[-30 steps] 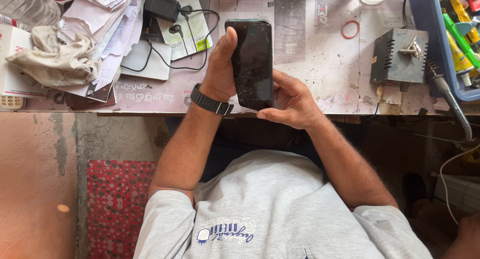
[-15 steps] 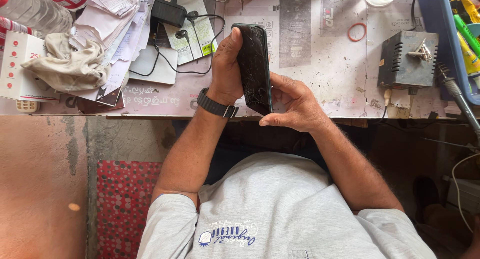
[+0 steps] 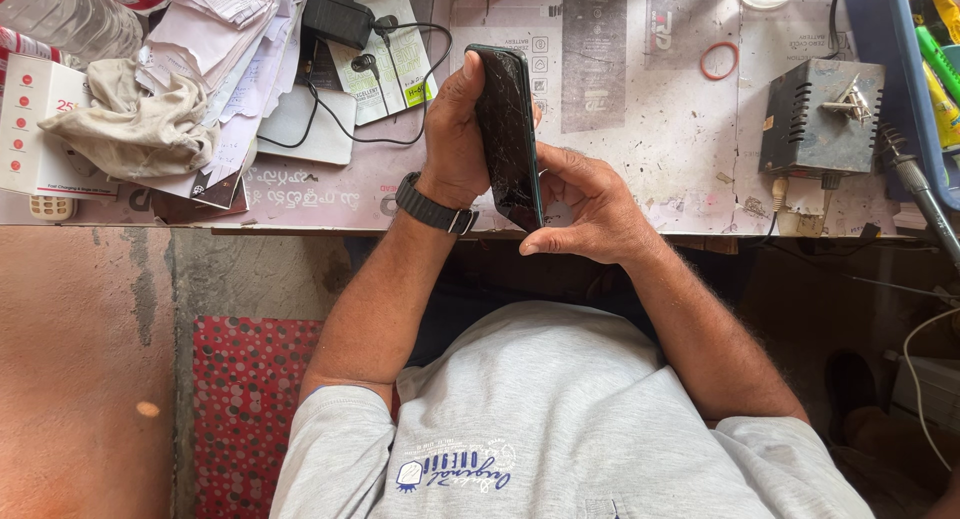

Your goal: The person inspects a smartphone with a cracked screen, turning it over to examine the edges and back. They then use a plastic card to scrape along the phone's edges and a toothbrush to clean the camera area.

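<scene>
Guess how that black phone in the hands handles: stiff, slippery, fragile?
Likely stiff: the phone stays flat, held on edge between the left hand and right hand. Probably fragile: cracks seem to run across its dark face. Possibly slippery, since that face looks glossy; both hands grip its sides.

cloth on papers | black charger | red rubber band | grey metal box
</scene>
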Available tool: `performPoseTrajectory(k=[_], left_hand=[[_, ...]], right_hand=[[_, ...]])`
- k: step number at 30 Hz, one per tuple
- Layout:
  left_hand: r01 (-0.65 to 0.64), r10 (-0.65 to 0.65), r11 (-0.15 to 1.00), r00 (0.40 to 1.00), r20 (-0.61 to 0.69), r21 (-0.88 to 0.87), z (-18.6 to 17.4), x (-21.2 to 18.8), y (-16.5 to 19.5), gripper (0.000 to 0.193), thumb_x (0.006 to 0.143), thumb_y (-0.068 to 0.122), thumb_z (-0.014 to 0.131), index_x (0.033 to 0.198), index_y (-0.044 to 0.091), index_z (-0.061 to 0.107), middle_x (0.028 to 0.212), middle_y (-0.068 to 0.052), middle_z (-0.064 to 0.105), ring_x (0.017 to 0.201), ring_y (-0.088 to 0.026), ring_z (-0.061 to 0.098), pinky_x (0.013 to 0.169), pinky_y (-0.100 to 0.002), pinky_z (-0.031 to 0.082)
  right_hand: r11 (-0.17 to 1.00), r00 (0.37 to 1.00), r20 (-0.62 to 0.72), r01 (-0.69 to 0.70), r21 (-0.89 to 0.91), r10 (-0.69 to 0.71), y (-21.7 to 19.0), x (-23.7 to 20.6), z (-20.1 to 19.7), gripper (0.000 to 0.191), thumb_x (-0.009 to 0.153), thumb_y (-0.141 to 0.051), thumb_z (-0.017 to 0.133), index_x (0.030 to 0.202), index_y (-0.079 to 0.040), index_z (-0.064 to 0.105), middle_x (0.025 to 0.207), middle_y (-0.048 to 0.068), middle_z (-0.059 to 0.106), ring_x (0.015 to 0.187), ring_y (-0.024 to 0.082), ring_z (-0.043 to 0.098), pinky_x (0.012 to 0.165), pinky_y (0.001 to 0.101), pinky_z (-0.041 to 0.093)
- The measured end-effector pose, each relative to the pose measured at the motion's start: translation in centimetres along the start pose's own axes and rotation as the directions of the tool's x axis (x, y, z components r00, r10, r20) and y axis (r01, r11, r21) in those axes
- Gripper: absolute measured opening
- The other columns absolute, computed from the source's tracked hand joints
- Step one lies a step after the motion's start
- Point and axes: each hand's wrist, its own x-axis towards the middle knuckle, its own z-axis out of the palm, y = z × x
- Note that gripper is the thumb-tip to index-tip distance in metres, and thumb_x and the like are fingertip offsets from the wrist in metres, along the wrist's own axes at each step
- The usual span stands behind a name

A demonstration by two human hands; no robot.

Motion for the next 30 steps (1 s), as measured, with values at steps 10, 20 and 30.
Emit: performPoseTrajectory(k=[10, 20, 30], left_hand=[[-0.010, 0.010, 1.000, 1.000, 0.008, 0.000, 0.10, -0.13, 0.00, 0.053, 0.107, 0.054, 0.050, 0.097, 0.005, 0.065, 0.079, -0.013, 0.067, 0.065, -0.018, 0.065, 0.053, -0.030, 0.053], [-0.003, 0.003, 1.000, 1.000, 0.014, 0.004, -0.07, -0.16, 0.06, 0.054, 0.106, 0.055, 0.050, 0.095, 0.005, 0.065, 0.079, -0.012, 0.066, 0.064, -0.018, 0.064, 0.053, -0.030, 0.053], [-0.009, 0.009, 1.000, 1.000, -0.005, 0.008, -0.09, -0.22, 0.14, 0.053, 0.106, 0.054, 0.051, 0.096, 0.004, 0.065, 0.079, -0.012, 0.066, 0.065, -0.018, 0.065, 0.053, -0.030, 0.053]], right_hand=[[1.000, 1.000, 0.010, -0.010, -0.004, 0.010, 0.06, 0.02, -0.23, 0.092, 0.072, -0.024, 0.094, 0.150, -0.005, 0.050, 0.129, 0.011, 0.067, 0.103, 0.012, 0.068, 0.084, 0.0306, 0.064], [1.000, 1.000, 0.013, 0.006, -0.023, -0.006, 0.67, -0.17, -0.39, 0.095, 0.070, -0.025, 0.095, 0.152, -0.005, 0.051, 0.126, 0.010, 0.068, 0.099, 0.012, 0.066, 0.081, 0.0297, 0.060], [1.000, 1.000, 0.019, -0.003, 0.024, 0.003, 0.56, -0.02, -0.16, 0.092, 0.073, -0.025, 0.094, 0.151, -0.006, 0.050, 0.133, 0.013, 0.067, 0.112, 0.015, 0.068, 0.088, 0.0327, 0.064]])
